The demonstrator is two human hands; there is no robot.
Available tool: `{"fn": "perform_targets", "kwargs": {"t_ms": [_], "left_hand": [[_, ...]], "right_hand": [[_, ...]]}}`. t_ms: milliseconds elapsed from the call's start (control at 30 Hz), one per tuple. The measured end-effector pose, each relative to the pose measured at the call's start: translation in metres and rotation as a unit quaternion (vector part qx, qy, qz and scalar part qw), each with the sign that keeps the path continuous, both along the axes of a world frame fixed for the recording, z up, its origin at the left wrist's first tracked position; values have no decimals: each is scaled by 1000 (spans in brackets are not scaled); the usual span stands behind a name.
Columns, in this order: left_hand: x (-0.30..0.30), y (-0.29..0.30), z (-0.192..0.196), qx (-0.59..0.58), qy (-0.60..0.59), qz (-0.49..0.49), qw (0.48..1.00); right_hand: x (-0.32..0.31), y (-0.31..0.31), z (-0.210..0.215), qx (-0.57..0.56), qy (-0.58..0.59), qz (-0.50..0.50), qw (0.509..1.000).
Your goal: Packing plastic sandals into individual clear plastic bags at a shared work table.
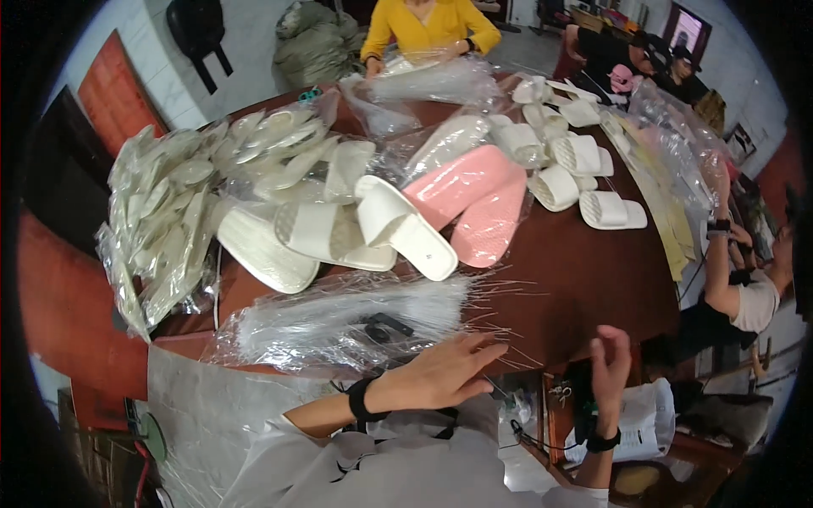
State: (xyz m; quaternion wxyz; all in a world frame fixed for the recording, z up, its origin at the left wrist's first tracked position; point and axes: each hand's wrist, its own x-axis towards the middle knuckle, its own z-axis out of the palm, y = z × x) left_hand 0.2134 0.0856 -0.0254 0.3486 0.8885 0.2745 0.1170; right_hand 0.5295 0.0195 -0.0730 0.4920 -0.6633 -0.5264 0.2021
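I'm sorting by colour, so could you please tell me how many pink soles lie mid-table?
2: the left sole beside a white slipper, the right sole nearer the left hand. More may be hidden in the pile.

Across the table [584,292] from me: co-worker in a yellow top [430,30]. Behind, to my left, bulging grey-green sacks [313,49] on the floor. Further left, a black chair-shaped object [196,38] against the pale tiled wall [152,57]; beside it, an orange-red panel [118,91], tilted in my view. Far right corner: co-worker in a dark cap [683,66], near something pink [622,79], kind unclear. Nearer on my right, co-worker in a pale shirt [756,305], partly cut off by the rim. Low right: small metal scissors [561,391], by their look; white printed bag [650,419] just beyond. Low left: round green disc [153,438].
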Motion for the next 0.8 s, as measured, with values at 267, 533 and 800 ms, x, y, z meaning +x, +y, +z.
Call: {"fn": "perform_targets", "kwargs": {"t_ms": [267,533,800], "left_hand": [[-111,23,41,94,15,250,963],[-205,129,-25,166,159,531,816],[-172,108,7,142,-124,453,872]], "right_hand": [[-143,102,54,33,-98,298,949],[-253,202,-7,-166,289,455,826],[-277,209,-4,-136,406,369,825]]}}
